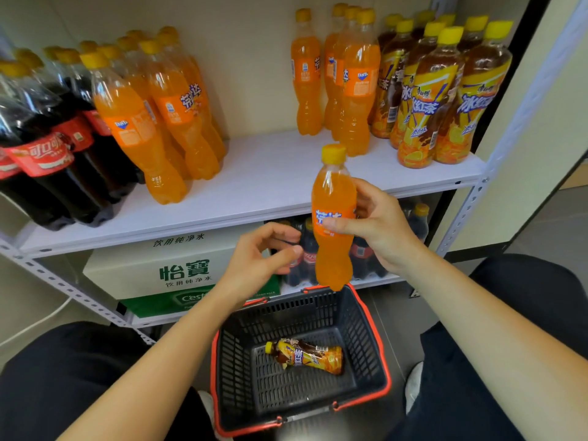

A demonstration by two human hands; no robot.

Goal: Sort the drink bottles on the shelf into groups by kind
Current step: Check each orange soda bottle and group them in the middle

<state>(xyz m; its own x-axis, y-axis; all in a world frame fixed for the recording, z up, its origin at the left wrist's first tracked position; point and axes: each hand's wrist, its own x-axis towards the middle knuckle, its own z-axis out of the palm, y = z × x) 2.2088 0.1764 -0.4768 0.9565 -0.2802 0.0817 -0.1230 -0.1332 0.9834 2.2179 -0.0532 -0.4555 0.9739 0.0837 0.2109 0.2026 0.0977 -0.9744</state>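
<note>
— Fingers (366, 190) of the right hand (381, 227) are wrapped round the middle of an orange soda bottle (332, 249), with the thumb pressed across its label.

— And the left hand (257, 256)?

— Its fingers (281, 249) are loosely curled and hold nothing. They sit just beside the bottle's lower half, not touching it.

— Where is the bottle?

— It's in the air, in front of the shelf (270, 186) edge and above the basket (383, 370). I'd guess the grip is at the waist to leave the base free for standing it upright.

— Which way does it point?

— Its long axis is close to vertical. The yellow cap is up and the base points down toward the basket.

— Where might it go?

— Two lots of its kind stand on the shelf. The large orange group (159, 122) is far left of the fingers beside the cola bottles (47, 154). The small orange group (346, 84) is just above them, next to the iced tea group (445, 100).

— Anything left in the basket?

— One iced tea bottle (305, 356) lies on its side below the fingers, cap to the left, not yet sorted
</note>
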